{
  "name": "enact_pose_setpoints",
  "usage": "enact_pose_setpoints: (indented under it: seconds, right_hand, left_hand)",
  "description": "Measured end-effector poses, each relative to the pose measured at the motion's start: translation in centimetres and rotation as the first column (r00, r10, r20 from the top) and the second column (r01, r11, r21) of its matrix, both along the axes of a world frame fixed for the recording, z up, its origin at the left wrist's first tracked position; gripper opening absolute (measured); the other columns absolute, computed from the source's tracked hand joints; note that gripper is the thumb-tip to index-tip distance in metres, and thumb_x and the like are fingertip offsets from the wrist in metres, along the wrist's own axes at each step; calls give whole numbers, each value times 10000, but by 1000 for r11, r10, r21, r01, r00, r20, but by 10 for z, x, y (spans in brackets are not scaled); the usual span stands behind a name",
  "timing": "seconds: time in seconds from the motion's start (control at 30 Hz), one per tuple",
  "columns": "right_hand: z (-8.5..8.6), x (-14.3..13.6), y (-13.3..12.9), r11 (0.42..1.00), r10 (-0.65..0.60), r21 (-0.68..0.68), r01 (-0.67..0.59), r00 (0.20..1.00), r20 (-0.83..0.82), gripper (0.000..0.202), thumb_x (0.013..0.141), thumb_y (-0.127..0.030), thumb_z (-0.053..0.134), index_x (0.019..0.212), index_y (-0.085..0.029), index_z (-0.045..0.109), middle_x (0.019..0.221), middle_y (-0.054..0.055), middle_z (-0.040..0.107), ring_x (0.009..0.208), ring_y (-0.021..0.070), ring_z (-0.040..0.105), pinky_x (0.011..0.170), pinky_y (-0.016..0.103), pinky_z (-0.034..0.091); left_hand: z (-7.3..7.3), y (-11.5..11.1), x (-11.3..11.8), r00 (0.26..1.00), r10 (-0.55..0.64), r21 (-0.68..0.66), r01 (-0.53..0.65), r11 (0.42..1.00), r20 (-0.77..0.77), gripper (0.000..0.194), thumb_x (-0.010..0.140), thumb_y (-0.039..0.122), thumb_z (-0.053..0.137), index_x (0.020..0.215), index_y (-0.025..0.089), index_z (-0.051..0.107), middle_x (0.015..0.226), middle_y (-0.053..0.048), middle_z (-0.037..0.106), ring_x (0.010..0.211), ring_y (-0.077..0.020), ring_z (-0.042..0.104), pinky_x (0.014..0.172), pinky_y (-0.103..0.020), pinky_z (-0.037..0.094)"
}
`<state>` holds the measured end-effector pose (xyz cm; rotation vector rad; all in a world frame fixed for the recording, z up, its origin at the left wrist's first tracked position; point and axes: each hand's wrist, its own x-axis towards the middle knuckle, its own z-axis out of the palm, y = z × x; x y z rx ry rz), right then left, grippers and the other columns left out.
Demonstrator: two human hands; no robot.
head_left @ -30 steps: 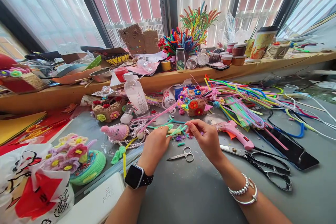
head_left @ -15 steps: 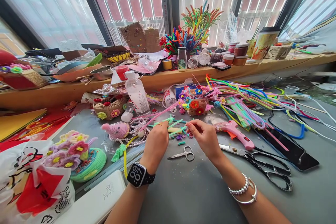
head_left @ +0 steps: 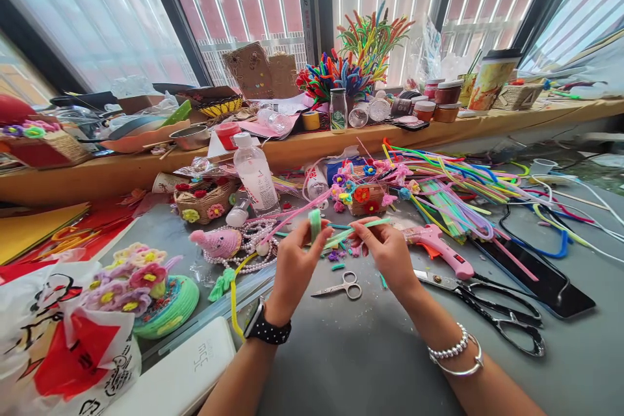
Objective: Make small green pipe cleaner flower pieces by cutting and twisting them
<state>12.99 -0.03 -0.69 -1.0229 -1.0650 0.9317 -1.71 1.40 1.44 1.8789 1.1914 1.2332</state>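
Note:
My left hand [head_left: 298, 263], with a black-strapped watch on its wrist, pinches a mint-green coiled strip [head_left: 315, 223] between thumb and fingers. From there a pale green pipe cleaner [head_left: 373, 223] runs across to my right hand [head_left: 387, 253], whose fingertips are closed on it. Whether coil and pipe cleaner are one piece I cannot tell. Small silver scissors [head_left: 341, 286] lie on the grey table below and between both hands. Purple and green bits [head_left: 335, 255] are scattered just above the scissors.
A pink glue gun [head_left: 441, 250] and large black-handled scissors [head_left: 487, 302] lie at the right. Beaded strings and a pink crocheted piece [head_left: 217, 242] are at the left, near a clear bottle [head_left: 254, 172]. Bundled pipe cleaners [head_left: 453, 175] spread behind the glue gun.
My left hand has turned, bringing the green coil upright into view. A pale green length now stretches between the hands, and my right hand has shifted slightly right.

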Motion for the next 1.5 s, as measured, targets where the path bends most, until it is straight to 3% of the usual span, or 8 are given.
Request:
enact_pose_setpoints:
  seconds: [0.13,0.3,0.53,0.83,1.27,1.5]
  right_hand:
    - [4,4,2,996,-86,-9,87,958,-274,178,681,-337,604,741,-172,576,608,0,639,523,133,580,444,227,424]
    - [6,6,3,993,-90,-105,52,915,-393,211,626,-349,648,704,-161,594,605,10,656,517,135,592,454,232,447]
    - [6,6,5,986,-88,-165,12,884,-460,211,593,-330,679,672,-150,602,578,1,654,492,104,586,437,192,446]
    - [3,6,5,969,30,-192,-155,847,-531,188,609,-307,674,699,-155,611,610,-7,655,490,69,575,453,156,451]
    - [0,0,2,935,163,-203,-290,862,-480,156,574,-250,706,665,-138,649,585,-26,605,491,33,495,481,137,408]
    - [-3,2,5,878,179,-200,-434,687,-704,108,626,-221,675,591,-132,625,560,-31,568,477,24,481,468,121,410]
  left_hand:
    - [1,7,-6,942,94,-181,-36,983,323,311,747,380,488,905,127,579,781,-54,655,743,-167,605,696,-282,468]
    - [0,8,-6,902,44,-264,79,961,430,365,712,379,539,957,113,591,807,-78,667,768,-191,614,714,-316,480]
    - [2,6,-3,944,-31,-253,120,960,329,352,708,364,549,960,128,617,856,-75,675,817,-201,608,773,-319,459]
    - [5,0,2,973,-108,-237,156,959,205,265,712,325,547,881,151,655,864,-48,680,839,-203,605,770,-282,466]
    - [-4,0,2,979,-189,-160,199,967,79,251,747,312,511,902,161,638,887,-49,670,840,-195,600,779,-282,457]
    - [-2,0,2,984,-113,49,121,991,-141,229,782,290,466,879,188,646,865,-30,662,780,-159,582,743,-256,432]
